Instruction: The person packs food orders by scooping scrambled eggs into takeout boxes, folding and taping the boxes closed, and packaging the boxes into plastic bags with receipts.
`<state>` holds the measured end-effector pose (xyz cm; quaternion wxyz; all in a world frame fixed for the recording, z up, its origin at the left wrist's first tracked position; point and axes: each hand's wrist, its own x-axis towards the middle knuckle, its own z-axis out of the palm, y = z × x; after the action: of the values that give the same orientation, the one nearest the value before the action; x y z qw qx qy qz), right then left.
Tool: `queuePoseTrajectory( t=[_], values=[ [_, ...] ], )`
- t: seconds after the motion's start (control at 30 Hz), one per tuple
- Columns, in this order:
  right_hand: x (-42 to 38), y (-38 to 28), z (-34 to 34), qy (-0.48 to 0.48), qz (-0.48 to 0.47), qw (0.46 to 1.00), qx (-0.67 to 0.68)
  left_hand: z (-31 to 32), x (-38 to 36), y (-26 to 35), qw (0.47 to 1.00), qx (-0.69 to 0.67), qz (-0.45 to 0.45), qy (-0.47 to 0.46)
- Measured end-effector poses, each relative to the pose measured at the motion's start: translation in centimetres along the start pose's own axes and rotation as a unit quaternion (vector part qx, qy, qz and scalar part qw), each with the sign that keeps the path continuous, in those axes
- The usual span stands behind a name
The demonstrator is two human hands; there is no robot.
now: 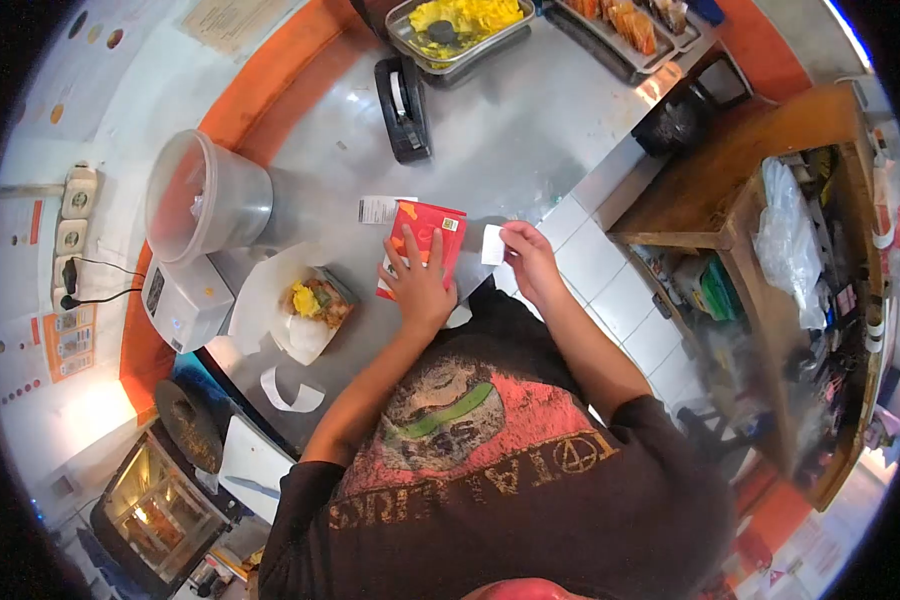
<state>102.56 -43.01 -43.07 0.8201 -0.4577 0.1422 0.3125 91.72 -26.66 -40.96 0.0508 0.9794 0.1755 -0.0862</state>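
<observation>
My left hand (418, 290) lies with its fingers spread on a red carton (442, 232), which rests on the metal table. Close to the carton's right side, my right hand (532, 258) pinches a small white paper slip (493, 245) between thumb and fingers. A printed paper (375, 210) lies flat just left of the carton. Further left stands an open takeaway box (322, 335) with yellow and brownish food inside. Below that box, a curled white paper strip (292, 392) sits on the table's dark edge.
A black tape dispenser (402, 110) stands further back on the metal table (320, 150). Behind it is a steel tray (460, 62) of yellow food. A clear plastic tub (210, 195) sits at the left. Wooden shelving (750, 230) stands at the right beyond the tiled floor.
</observation>
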Motion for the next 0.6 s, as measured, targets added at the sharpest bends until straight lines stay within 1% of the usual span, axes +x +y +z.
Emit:
queuePoseTrajectory(
  t=[0.07,0.1,0.13,0.17,0.2,0.23,0.3,0.37,0.4,0.47,0.57,0.6],
  values=[
    [1.5,1.1,-0.1,-0.121,0.058,0.989,0.058,0.6,0.0,-0.1,0.998,-0.014,0.012,0.062],
    [1.9,1.5,0.8,-0.157,0.062,0.984,0.059,0.7,-0.1,0.0,0.998,-0.009,0.011,0.056],
    [2.5,1.8,1.6,-0.194,0.064,0.977,0.060,0.6,0.0,0.1,0.997,-0.028,0.012,0.074],
    [3.4,2.4,1.8,-0.194,0.067,0.977,0.065,0.5,-0.1,0.2,0.995,-0.047,0.012,0.092],
    [4.3,3.0,2.1,-0.189,0.069,0.979,0.043,0.8,-0.1,0.1,0.995,-0.042,0.012,0.090],
    [5.0,3.5,2.0,-0.184,0.069,0.980,0.022,1.3,-0.1,-0.2,0.995,-0.021,0.017,0.097],
    [5.2,3.6,1.6,-0.194,0.076,0.977,0.036,1.4,0.4,-1.0,0.994,0.002,0.026,0.106],
    [5.2,3.5,1.6,-0.200,0.089,0.975,0.047,1.0,0.3,-1.7,0.986,-0.115,0.048,0.109],
    [5.2,3.5,1.6,-0.200,0.090,0.974,0.048,0.9,0.2,-1.6,0.987,-0.114,0.047,0.105],
    [5.1,3.7,1.6,-0.200,0.093,0.974,0.050,0.8,0.2,-1.4,0.987,-0.073,0.049,0.134],
    [5.5,4.1,1.4,-0.200,0.088,0.975,0.036,1.5,0.4,-1.0,0.987,-0.047,0.036,0.147],
    [5.7,4.4,1.1,-0.202,0.090,0.974,0.056,1.3,0.5,-1.1,0.988,-0.046,0.036,0.146]
  ],
)
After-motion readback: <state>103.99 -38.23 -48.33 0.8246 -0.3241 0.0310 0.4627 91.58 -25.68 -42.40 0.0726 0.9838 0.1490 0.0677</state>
